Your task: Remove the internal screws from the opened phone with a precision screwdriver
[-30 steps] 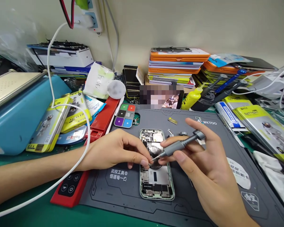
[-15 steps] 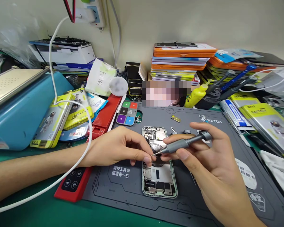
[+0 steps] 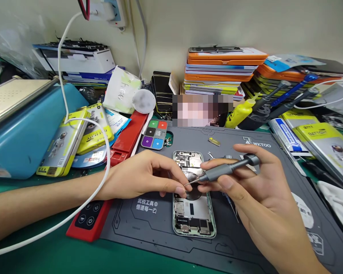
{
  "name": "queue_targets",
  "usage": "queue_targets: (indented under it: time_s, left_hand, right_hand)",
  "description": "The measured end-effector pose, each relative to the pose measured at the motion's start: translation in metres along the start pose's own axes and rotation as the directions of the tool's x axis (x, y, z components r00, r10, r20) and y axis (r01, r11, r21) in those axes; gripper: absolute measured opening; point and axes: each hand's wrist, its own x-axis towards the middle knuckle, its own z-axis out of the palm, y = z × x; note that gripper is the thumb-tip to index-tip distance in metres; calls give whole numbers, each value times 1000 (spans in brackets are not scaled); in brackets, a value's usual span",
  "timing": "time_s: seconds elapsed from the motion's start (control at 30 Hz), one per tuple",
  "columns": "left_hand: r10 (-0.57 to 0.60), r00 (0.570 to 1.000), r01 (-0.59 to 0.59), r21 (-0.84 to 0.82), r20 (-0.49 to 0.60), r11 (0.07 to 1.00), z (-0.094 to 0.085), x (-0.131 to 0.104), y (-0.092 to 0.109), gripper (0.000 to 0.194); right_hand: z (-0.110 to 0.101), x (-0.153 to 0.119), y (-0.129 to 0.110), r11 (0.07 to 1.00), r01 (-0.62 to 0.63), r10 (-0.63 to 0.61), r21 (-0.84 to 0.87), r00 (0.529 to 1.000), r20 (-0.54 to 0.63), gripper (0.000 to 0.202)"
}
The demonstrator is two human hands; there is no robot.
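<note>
An opened phone [image 3: 194, 211] lies face up on the dark grey work mat [image 3: 148, 238], its inner parts exposed. My right hand [image 3: 254, 194] grips a grey precision screwdriver [image 3: 224, 171], tilted so its thin tip points down and left. Over the phone's left edge, my left hand [image 3: 154, 177] pinches thumb and forefinger together right at the screwdriver's tip. Whatever sits between those fingertips is too small to make out. Below the screwdriver a round dark disc [image 3: 193, 191] covers the phone's middle, partly hidden by my fingers.
A colored-square tray [image 3: 154, 135] and a small yellowish part [image 3: 214, 141] lie at the mat's back. Another thin tool [image 3: 233, 207] rests beside the phone. A white cable [image 3: 82, 207] crosses above my left forearm. Battery boxes [image 3: 64, 142], a yellow bottle [image 3: 240, 113] and stacked cases [image 3: 225, 61] surround the mat.
The view has shifted slightly. Both hands keep nearly the same pose, with the screwdriver tip still at my left fingertips. More of the thin tool beside the phone shows now.
</note>
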Motion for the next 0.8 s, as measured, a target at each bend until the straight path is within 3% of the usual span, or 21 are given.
queue_targets:
  time_s: [0.8]
  left_hand:
    - [67, 995, -53, 176, -76, 983, 0, -1, 1, 16]
  right_hand:
    - [1, -1, -4, 998, -50, 50, 23, 998, -27, 36]
